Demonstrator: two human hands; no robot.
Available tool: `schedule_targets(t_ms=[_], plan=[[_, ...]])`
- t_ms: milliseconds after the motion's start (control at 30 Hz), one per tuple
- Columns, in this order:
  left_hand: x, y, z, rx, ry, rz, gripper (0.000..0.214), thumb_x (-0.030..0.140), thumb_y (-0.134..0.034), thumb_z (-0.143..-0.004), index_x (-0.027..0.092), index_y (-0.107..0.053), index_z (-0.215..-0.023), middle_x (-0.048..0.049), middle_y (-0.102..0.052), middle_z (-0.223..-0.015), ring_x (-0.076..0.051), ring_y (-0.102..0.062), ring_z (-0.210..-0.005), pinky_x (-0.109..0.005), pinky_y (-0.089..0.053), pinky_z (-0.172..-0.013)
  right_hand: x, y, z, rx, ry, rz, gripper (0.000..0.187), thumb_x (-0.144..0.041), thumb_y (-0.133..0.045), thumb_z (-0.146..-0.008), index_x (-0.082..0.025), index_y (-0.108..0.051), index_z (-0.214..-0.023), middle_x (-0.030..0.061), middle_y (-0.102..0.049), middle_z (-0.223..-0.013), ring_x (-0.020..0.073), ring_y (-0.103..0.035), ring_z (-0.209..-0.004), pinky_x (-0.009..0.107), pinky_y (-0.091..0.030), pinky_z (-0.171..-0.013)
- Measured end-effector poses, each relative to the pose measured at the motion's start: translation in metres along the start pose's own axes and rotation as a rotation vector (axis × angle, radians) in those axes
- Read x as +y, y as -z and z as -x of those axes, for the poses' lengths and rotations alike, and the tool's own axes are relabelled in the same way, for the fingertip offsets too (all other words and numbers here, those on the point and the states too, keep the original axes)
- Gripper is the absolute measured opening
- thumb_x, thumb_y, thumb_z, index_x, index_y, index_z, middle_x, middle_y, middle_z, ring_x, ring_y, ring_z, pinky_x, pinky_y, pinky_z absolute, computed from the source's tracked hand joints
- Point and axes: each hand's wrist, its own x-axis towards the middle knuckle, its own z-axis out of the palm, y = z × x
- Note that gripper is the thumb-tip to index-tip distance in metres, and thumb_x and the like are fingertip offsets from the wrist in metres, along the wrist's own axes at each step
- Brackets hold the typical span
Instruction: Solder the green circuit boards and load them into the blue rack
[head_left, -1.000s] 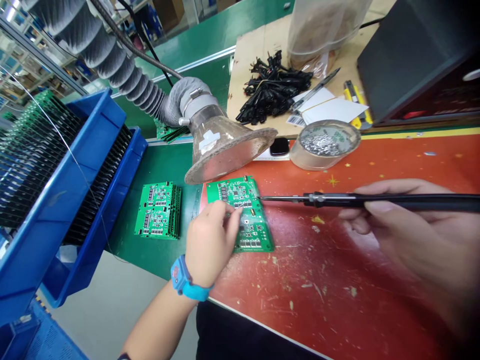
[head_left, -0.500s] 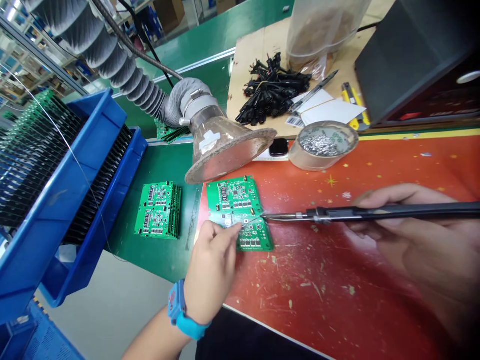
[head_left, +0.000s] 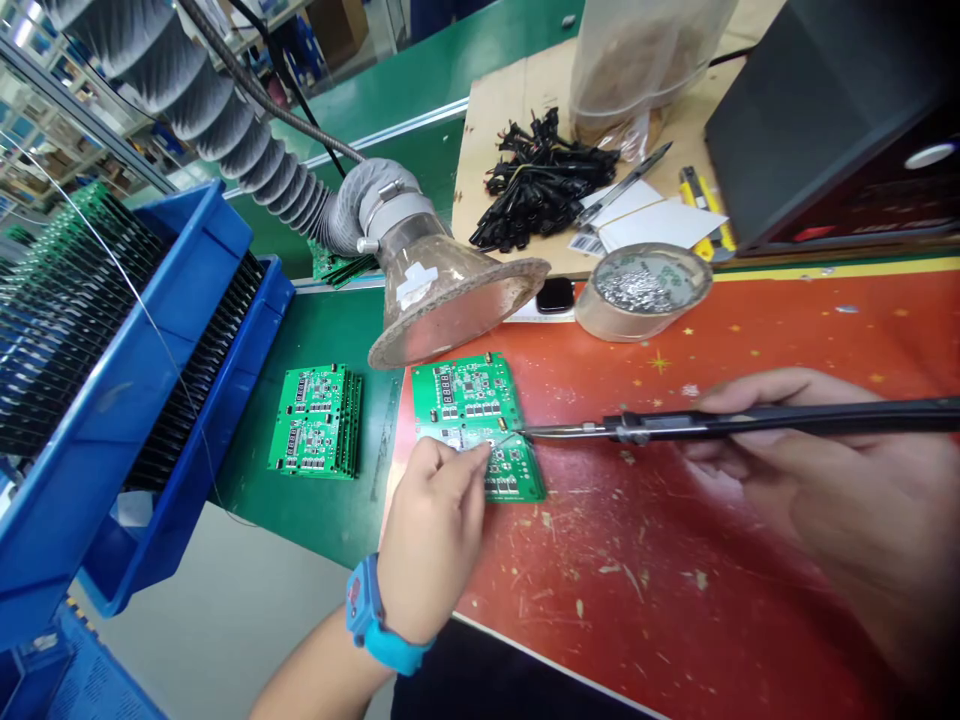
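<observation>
A green circuit board with a digit display lies on the red mat. Over its lower half is my left hand, a blue watch on the wrist, thumb and forefinger pinched on a thin solder wire. The wire's end reaches the board's right edge. There it meets the tip of a black-handled soldering iron, which comes in level from the right. Wrapped around the iron's handle is my right hand, partly in shadow. My left hand hides part of the board.
A fume extractor hood hangs just behind the board. Stacked circuit boards stand left, beside blue bins of boards. Behind are a round solder tub, bundled black cables, a yellow cutter and a dark box.
My left hand has shifted slightly right and down over the board, its fingertips nearer the iron's tip. The iron has moved slightly left in the picture. Both grips are unchanged.
</observation>
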Motion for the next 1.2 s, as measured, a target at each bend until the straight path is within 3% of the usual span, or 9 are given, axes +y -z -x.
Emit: schedule_targets(t_ms=[467,733,933,1200], plan=[[0.0017,-0.0021,0.0003,-0.022,-0.003,-0.018,0.020,0.016,-0.046,-0.088,0.016,-0.063,-0.099,-0.0005,-0.046,-0.071,-0.010,-0.048,-0.060,-0.024,-0.046,-0.055,0.0034,0.0039,-0.0030,-0.040,-0.013,0.007,0.012,-0.017,-0.065,-0.048,-0.021,-0.061,-0.059,-0.0013,-0.060,-0.056,0.0108,-0.054,-0.043,0.021,-0.039,-0.037],[0.0008,0.0063,0.0047,0.018,0.137,0.013,0.012,0.024,-0.055,-0.084,0.016,-0.061,-0.078,-0.0013,-0.059,-0.069,-0.010,-0.054,-0.059,-0.023,-0.047,-0.058,-0.0041,-0.0006,-0.0021,0.030,-0.021,-0.041,0.012,-0.016,-0.065,-0.046,-0.021,-0.061,-0.056,-0.0008,-0.059,-0.053,0.0108,-0.052,-0.041,0.021,-0.035,-0.035],[-0.0038,0.0053,0.0058,0.010,0.131,0.013,0.013,0.022,-0.052,-0.086,0.018,-0.064,-0.088,-0.0029,-0.061,-0.075,-0.011,-0.055,-0.062,-0.025,-0.048,-0.062,-0.0031,-0.0012,-0.0026,-0.001,-0.061,-0.048,0.014,-0.016,-0.067,-0.046,-0.020,-0.061,-0.058,-0.0013,-0.058,-0.053,0.0111,-0.054,-0.044,0.021,-0.039,-0.037],[-0.0050,0.0057,0.0074,0.063,0.058,0.057,0.023,0.013,-0.049,-0.086,0.017,-0.062,-0.104,-0.0020,-0.046,-0.076,-0.012,-0.050,-0.069,-0.026,-0.047,-0.063,-0.0019,-0.0020,-0.0023,-0.017,-0.040,-0.040,0.015,-0.014,-0.066,-0.045,-0.021,-0.062,-0.057,-0.0009,-0.060,-0.055,0.0103,-0.054,-0.044,0.020,-0.039,-0.038]])
